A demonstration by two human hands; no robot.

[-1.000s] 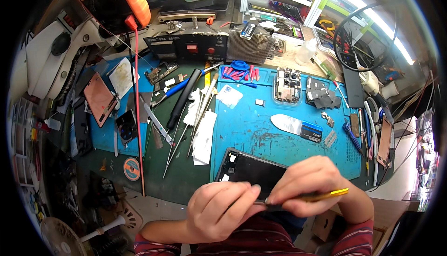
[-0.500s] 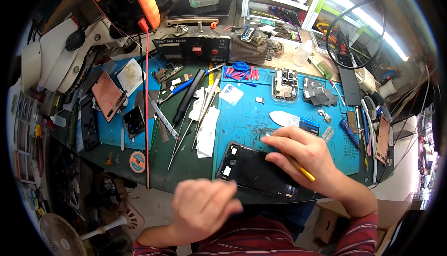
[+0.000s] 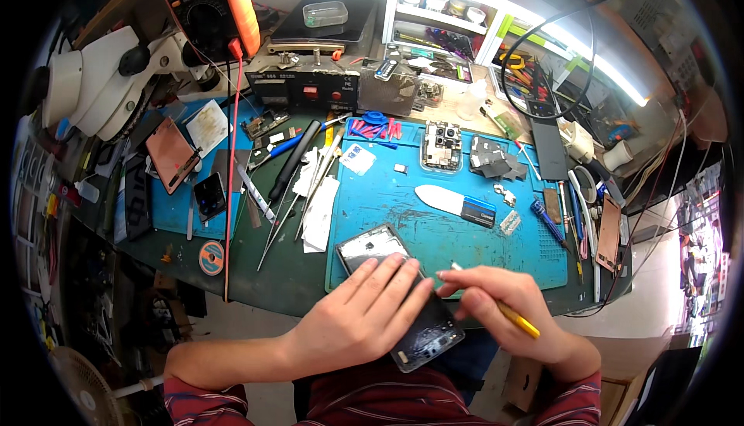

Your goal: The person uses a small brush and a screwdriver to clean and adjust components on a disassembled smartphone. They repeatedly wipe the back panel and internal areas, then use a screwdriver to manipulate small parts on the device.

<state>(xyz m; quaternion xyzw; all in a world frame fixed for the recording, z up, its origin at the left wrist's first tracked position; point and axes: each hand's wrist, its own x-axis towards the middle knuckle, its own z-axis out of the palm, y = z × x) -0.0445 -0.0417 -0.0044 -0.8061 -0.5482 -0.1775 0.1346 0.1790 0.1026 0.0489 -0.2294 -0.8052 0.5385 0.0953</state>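
A black phone housing (image 3: 436, 319) lies tilted at the front edge of the blue work mat (image 3: 372, 205). My left hand (image 3: 364, 310) rests flat across its middle, fingers stretched out, covering part of it. Beside the housing's right edge, my right hand (image 3: 508, 310) holds a slim yellow-handled tool (image 3: 518, 320) between thumb and fingers. Its pale tip points left, close to the housing; I cannot tell whether they touch. Beyond the hands lies a pry blade (image 3: 457, 203) with a white blade and a blue and black handle.
Farther back, a phone circuit board with cameras (image 3: 442, 147) sits in a clear tray. Dark sheet pieces (image 3: 496, 158) lie right of it. Tweezers (image 3: 283, 228) and a black-handled screwdriver (image 3: 294, 161) lie left of the mat. A red cable (image 3: 232, 155) hangs across the left side.
My left hand has come down onto the phone housing, which has turned and shifted nearer to me. My right hand, still holding the tool, has moved lower, beside its edge. The view has shifted slightly.
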